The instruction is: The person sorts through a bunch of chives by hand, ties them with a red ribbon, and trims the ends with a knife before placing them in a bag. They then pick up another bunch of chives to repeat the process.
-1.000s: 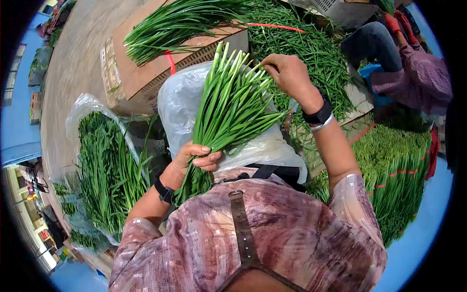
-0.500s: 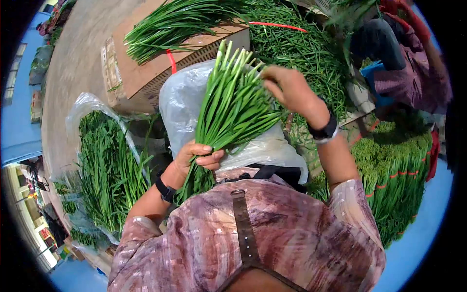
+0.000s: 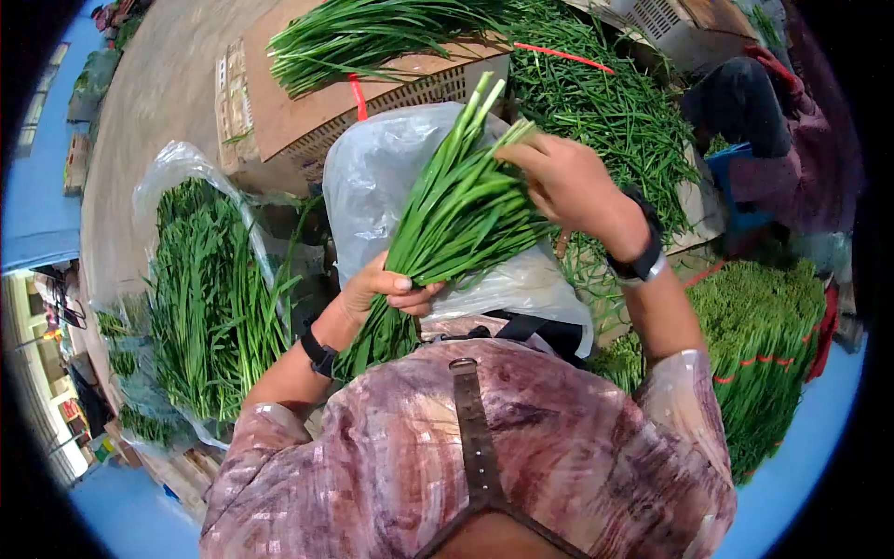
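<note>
Left hand (image 3: 384, 287): forearm angled inward, fingers wrapped round the green bundle (image 3: 447, 219)
Right hand (image 3: 573, 182): wrist bent, fingers at the pale ends; pinch blurred, cannot tell
Hands: apart
Bundle: above the plastic sheet (image 3: 363, 177), long axis slanting away rightward, pale ends foremost

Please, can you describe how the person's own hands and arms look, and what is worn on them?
Both the left hand and the right hand are without gloves. The left wrist wears a black band; the right wrist has a wider dark band and a pale, shiny bracelet. The short sleeves have a swirled pattern of pink, brown and cream. The forearms are uncovered.
</note>
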A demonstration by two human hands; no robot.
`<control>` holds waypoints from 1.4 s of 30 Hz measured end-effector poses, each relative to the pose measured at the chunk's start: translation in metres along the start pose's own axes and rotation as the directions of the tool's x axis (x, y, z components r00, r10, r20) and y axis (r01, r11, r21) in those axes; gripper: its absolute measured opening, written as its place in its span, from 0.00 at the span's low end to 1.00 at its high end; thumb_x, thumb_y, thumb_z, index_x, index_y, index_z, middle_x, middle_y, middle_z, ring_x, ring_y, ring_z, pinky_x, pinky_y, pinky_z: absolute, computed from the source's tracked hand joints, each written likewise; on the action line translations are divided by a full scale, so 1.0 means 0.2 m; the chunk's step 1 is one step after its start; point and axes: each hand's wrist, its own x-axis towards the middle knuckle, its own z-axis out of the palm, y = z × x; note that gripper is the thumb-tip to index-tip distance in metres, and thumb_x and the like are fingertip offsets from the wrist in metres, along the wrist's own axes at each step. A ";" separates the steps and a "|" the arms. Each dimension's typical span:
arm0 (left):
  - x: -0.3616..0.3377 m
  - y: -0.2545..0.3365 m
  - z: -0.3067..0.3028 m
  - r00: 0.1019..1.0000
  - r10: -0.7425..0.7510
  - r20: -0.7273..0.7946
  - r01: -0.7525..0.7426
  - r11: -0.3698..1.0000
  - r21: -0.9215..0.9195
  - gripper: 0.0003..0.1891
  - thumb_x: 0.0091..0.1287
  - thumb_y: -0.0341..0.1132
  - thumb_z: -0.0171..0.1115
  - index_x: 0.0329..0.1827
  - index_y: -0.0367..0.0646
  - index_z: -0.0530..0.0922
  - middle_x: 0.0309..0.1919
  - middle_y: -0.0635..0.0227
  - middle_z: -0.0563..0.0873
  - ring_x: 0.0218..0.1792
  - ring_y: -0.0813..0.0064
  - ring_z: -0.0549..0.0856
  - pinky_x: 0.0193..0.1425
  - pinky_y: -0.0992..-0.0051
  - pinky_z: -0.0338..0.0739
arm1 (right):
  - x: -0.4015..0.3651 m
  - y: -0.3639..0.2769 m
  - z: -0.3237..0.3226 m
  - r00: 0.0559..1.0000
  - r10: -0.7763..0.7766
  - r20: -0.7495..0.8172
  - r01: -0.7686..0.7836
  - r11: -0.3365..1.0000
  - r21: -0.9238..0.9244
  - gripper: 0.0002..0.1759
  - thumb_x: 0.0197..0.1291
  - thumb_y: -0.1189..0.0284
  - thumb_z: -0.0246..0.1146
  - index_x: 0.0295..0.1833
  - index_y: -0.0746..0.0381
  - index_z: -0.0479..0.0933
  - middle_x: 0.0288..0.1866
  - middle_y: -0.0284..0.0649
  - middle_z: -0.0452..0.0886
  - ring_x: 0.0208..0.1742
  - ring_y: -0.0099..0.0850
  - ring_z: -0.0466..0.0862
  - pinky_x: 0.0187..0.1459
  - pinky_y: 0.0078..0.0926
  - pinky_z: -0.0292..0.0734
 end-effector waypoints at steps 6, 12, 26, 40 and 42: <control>0.03 0.01 0.01 1.000 -0.019 -0.001 0.019 0.996 0.084 0.20 0.53 0.29 0.64 0.47 0.31 0.68 0.33 0.61 0.74 0.13 0.87 0.64 0.20 0.81 0.57 | -0.13 -0.02 0.00 0.995 -0.058 -0.077 0.061 0.997 0.041 0.20 0.39 0.84 0.60 0.43 0.60 0.78 0.45 0.44 0.78 0.43 0.44 0.79 0.43 0.36 0.76; 0.03 0.01 0.05 0.995 -0.042 -0.094 0.054 0.990 0.133 0.19 0.55 0.28 0.62 0.47 0.31 0.68 0.30 0.63 0.74 0.13 0.87 0.64 0.20 0.81 0.57 | 0.09 -0.02 0.03 0.879 -0.085 -0.469 0.138 0.987 0.079 0.21 0.41 0.86 0.57 0.45 0.60 0.76 0.46 0.44 0.78 0.45 0.44 0.79 0.43 0.35 0.77; 0.03 0.01 0.00 0.994 -0.104 -0.037 0.103 0.994 -0.025 0.19 0.57 0.25 0.58 0.52 0.35 0.68 0.32 0.57 0.76 0.13 0.88 0.64 0.19 0.82 0.57 | 0.30 0.11 0.16 0.928 0.370 -0.040 -0.359 0.919 0.165 0.16 0.50 0.61 0.63 0.38 0.61 0.81 0.33 0.50 0.82 0.35 0.49 0.82 0.37 0.43 0.78; 0.02 0.00 0.00 0.997 -0.081 -0.012 0.080 0.995 -0.060 0.19 0.57 0.25 0.59 0.52 0.35 0.68 0.33 0.57 0.75 0.14 0.89 0.65 0.20 0.83 0.59 | 0.25 0.21 0.12 0.960 0.274 0.060 -0.233 0.659 0.716 0.06 0.54 0.75 0.63 0.31 0.68 0.80 0.21 0.31 0.77 0.20 0.16 0.73 0.22 0.16 0.67; 0.02 0.01 0.02 0.997 -0.072 -0.007 0.071 0.995 -0.063 0.21 0.57 0.25 0.58 0.54 0.35 0.67 0.34 0.57 0.75 0.14 0.89 0.65 0.20 0.83 0.59 | 0.22 0.25 0.07 0.967 0.234 0.104 -0.249 0.761 0.600 0.05 0.53 0.76 0.63 0.30 0.68 0.79 0.21 0.33 0.78 0.19 0.18 0.75 0.22 0.18 0.69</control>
